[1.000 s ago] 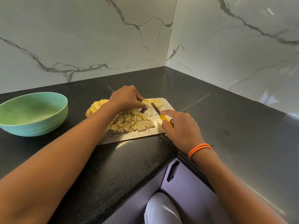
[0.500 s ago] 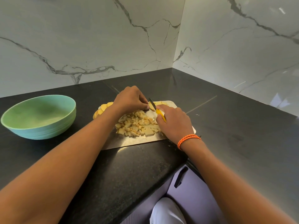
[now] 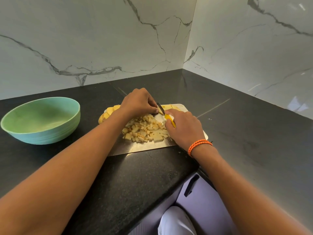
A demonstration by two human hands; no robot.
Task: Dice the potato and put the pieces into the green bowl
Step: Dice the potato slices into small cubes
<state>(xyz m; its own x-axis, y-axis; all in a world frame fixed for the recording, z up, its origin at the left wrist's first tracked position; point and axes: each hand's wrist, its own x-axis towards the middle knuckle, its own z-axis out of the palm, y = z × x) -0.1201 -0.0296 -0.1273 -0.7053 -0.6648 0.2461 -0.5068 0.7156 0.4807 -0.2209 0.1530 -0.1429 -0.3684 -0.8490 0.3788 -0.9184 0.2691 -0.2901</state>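
A pile of diced potato pieces (image 3: 145,128) lies on the metal cutting board (image 3: 142,148). Uncut potato slices (image 3: 108,112) sit at the board's far left, and more slices (image 3: 171,106) at its far edge. My left hand (image 3: 138,102) is curled over potato at the back of the board, which its fingers hide. My right hand (image 3: 183,128) grips a yellow-handled knife (image 3: 165,114), whose blade points toward my left fingertips. The green bowl (image 3: 40,119) stands empty to the left of the board.
The black granite counter (image 3: 237,133) runs into a corner, with marble walls (image 3: 101,39) behind and to the right. The counter's front edge is just below the board, with a cabinet handle (image 3: 190,185) under it.
My right hand has slid the knife farther back and left along the board, closer to my left hand. The left hand has stayed in place.
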